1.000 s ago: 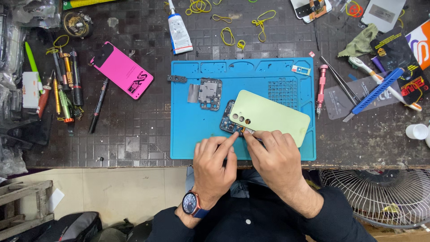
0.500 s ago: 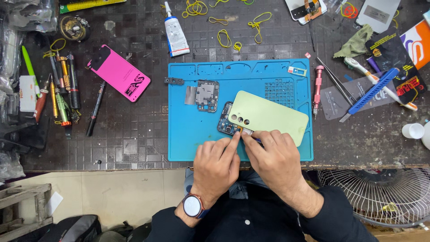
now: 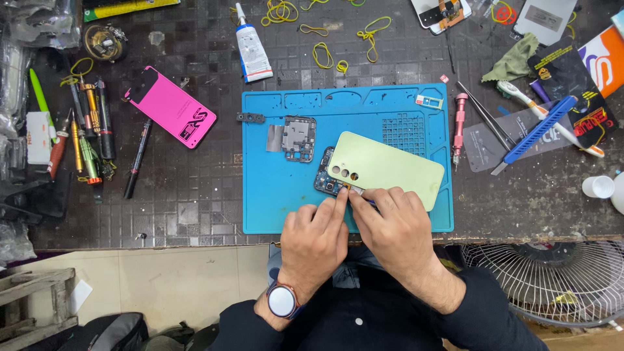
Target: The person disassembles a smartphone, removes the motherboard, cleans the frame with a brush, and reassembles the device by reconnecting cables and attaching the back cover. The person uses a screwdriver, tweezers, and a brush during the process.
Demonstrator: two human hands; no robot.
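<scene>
Pinching a small part, both hands over blue mat, cluttered dark bench

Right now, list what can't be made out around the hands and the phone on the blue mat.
Head view only:
- The circuit board: mostly hidden under the pale green back cover.
- The small part at the fingers: too small, and covered by the left hand and right hand.
- Whether the right hand holds a tool: only a dark sliver shows.
- The fan: cut off by the frame's bottom edge.
</scene>
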